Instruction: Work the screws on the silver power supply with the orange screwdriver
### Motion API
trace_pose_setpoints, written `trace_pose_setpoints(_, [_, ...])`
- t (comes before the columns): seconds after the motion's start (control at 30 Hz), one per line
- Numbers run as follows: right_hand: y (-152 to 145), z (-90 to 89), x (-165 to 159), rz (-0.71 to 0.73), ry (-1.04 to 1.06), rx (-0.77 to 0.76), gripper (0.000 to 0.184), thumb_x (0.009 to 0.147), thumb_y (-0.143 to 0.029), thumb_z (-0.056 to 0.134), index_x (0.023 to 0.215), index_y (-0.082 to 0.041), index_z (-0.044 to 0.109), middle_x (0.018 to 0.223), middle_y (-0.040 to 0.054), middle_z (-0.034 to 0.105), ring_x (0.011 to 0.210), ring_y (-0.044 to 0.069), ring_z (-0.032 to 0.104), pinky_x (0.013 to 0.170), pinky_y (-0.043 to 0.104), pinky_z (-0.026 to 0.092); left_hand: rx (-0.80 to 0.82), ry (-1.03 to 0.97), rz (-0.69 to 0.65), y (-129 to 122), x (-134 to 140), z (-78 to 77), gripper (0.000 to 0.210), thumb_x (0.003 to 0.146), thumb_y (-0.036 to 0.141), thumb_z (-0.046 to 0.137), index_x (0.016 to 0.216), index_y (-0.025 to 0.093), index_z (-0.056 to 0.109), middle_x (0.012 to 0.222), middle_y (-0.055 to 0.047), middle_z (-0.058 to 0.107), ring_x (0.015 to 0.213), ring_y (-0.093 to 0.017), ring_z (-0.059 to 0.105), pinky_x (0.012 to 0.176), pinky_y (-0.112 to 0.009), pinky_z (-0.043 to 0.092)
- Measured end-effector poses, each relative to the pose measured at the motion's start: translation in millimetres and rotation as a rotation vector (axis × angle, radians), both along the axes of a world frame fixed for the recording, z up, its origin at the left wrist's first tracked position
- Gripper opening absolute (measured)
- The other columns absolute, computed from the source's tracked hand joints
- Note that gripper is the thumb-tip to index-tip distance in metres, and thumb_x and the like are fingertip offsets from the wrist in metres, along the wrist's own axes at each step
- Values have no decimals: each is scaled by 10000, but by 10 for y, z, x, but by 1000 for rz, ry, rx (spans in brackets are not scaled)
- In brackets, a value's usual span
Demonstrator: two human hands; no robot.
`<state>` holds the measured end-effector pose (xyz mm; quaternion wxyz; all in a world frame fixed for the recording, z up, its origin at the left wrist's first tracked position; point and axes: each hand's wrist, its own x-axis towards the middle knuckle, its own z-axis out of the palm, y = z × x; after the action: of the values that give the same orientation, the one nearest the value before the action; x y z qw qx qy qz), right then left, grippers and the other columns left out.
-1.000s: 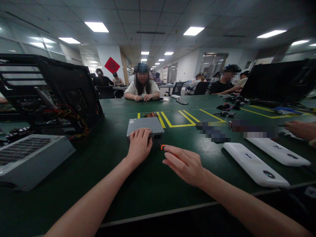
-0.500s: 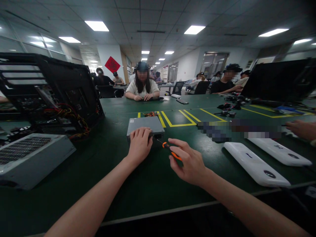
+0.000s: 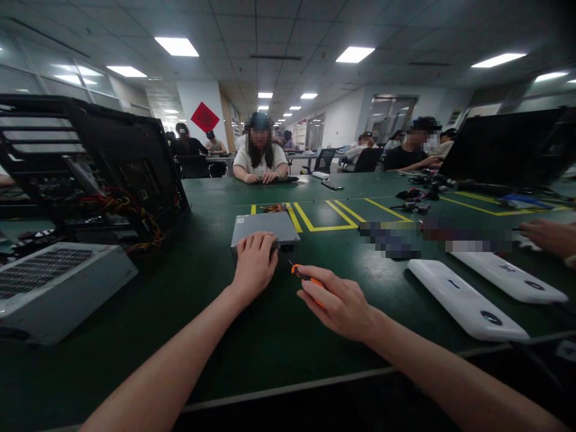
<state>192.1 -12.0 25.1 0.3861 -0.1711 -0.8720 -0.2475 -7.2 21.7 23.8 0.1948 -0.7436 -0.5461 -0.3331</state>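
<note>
A grey metal computer power supply [image 3: 265, 224] lies on the green table in front of me, its socket side facing me. My left hand [image 3: 255, 264] grips it from above, fingers over the top and thumb down the near side. In my right hand [image 3: 339, 300] is a screwdriver [image 3: 300, 273] with an orange and black handle, fingers closed round it. Its short visible shaft points up and left at the power supply's near right corner, and the tip appears slightly apart from the casing. My left hand hides part of the near side.
An open black computer case [image 3: 148, 162] with loose cables stands at left, behind another power supply [image 3: 67, 282]. Two white devices [image 3: 468, 300] lie at right, near another person's hand [image 3: 546, 237]. A dark monitor [image 3: 504, 144] stands beyond. Someone sits across the table [image 3: 216, 324].
The screwdriver has come back from the power supply, and its tip sits lower. My right fingers have closed more tightly round the handle. My left hand stays put.
</note>
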Motion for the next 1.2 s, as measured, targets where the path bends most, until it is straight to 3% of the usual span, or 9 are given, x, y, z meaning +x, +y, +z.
trace_pose_setpoints(0.1, [-2,23,-7,-1,27,-1,177,834,-221,532,997,-159,500,1016,99,618,891,144,612,701,223,515,-2,-4,3,-3,3,6,221,822,199,456,1039,200,503,1123,-59,557,1039,-216,468,876,-377,307])
trace_pose_setpoints(0.3, [-41,-3,-27,33,-57,38,235,817,-120,471,1050,-141,457,1139,173,551,1063,208,547,744,270,513,-9,-6,-3,-9,0,7,230,824,204,454,1050,201,501,1128,-60,555,1041,-216,468,882,-380,306])
trace_pose_setpoints(0.5, [-31,-11,-34,-11,46,9,267,818,-156,513,1074,-133,441,1065,146,595,951,184,600,725,268,519,-9,-12,-6,-8,-1,0,242,821,202,454,1058,198,504,1130,-67,553,1049,-219,467,893,-385,301])
trace_pose_setpoints(0.67, [-53,-17,-38,43,-65,65,255,810,-112,481,1063,-133,464,1159,197,535,1099,241,524,775,298,510,-13,-15,-7,-3,1,0,243,821,200,452,1059,199,504,1133,-68,551,1059,-221,461,892,-387,302])
trace_pose_setpoints(0.87, [-16,-10,-9,-31,24,72,225,839,-187,514,1060,-192,471,1095,119,587,962,162,598,711,232,518,-11,-19,-7,1,-2,-3,246,815,197,463,1058,199,504,1134,-67,551,1051,-219,465,895,-387,302])
trace_pose_setpoints(1.03, [-56,9,-34,11,-72,84,195,837,-133,459,1026,-176,487,1112,151,570,1100,217,528,751,269,521,-11,-16,-1,-4,3,0,250,810,199,471,1058,201,504,1125,-64,557,1046,-220,467,890,-386,305])
trace_pose_setpoints(1.2, [-1,-19,-2,5,-6,79,237,837,-131,485,1070,-177,482,1122,133,582,1032,172,572,764,245,517,-9,-14,3,-14,4,10,239,817,198,457,1051,200,505,1123,-64,555,1042,-219,470,881,-384,309])
